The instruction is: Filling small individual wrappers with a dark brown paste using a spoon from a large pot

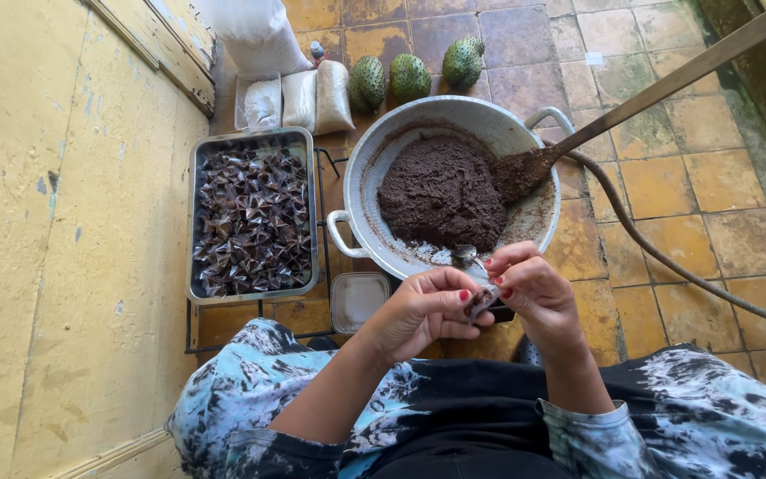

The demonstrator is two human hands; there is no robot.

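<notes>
Left hand [423, 310]: it is curling closed around a small clear wrapper [480, 302] with a dark lump of filling inside, thumb and fingertips pinching it just below the near rim of the big pan.
Right hand [534, 288]: it is meeting the left one at the same wrapper, its fingertips pressing shut on the wrapper's top edge, so both hands are gripping the piece together.
Wrapper: it is sitting between the two hands, just in front of the pan's near rim and above the person's lap.
Spoon [465, 255]: it is lying inside the pan at its near edge, just beyond the fingers.
Small container [356, 300]: it is resting on the floor left of the hands, near the pan's front handle.
Pan [374, 160]: it is holding a mound of dark brown paste, with a long wooden paddle [667, 84] leaning in from its right side.
Tray [201, 160]: it is standing left of the pan, filling with folded, wrapped dark pieces.
Green spiky fruits [410, 77]: three are lying beyond the pan's far rim, beside bagged white goods [299, 98].
</notes>
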